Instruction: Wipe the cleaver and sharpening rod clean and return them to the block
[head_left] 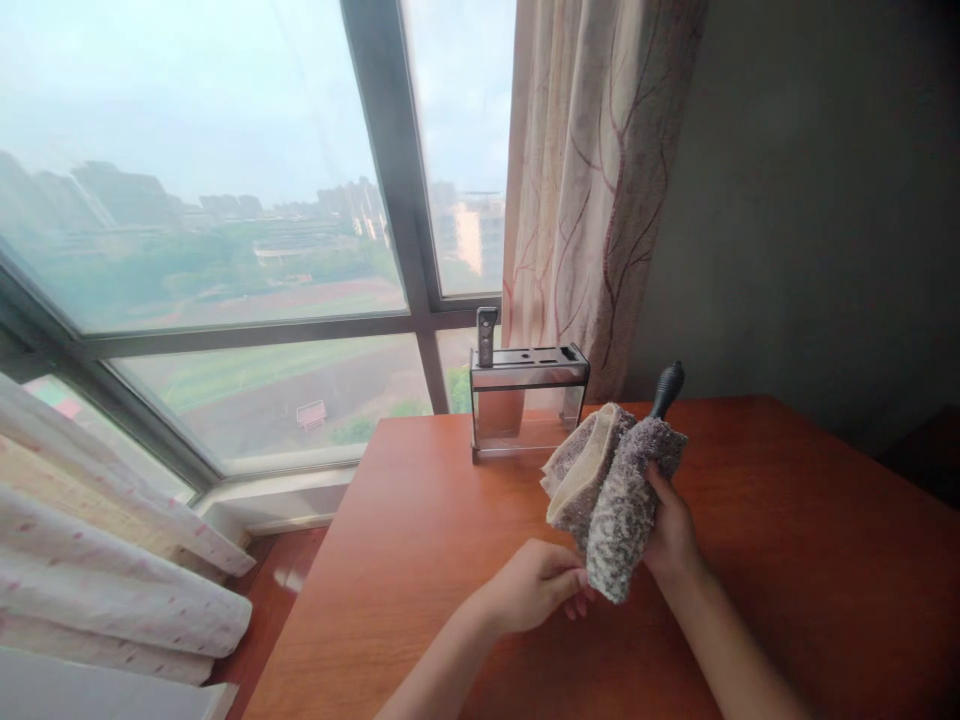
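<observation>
My right hand (pixel 671 525) is closed around a fluffy grey cloth (pixel 626 510), gripping it from its right side. The cloth is wrapped about a tool whose black ribbed handle (pixel 667 388) sticks out at the top; the rest of the tool is hidden inside. A beige-edged fold of the cloth hangs to the left. My left hand (pixel 540 590) is at the cloth's lower end, thumb and fingers pinched at its edge. Behind the cloth stands a clear-sided knife block (pixel 529 368), with one dark handle (pixel 486 335) upright in its left end.
The reddish-brown wooden table (pixel 420 520) carries the block near its far edge. Beyond it are a large window (pixel 225 240) and a patterned curtain (pixel 592 180). Another pale curtain (pixel 97 560) hangs at the lower left, and a grey wall (pixel 795 200) rises at the right.
</observation>
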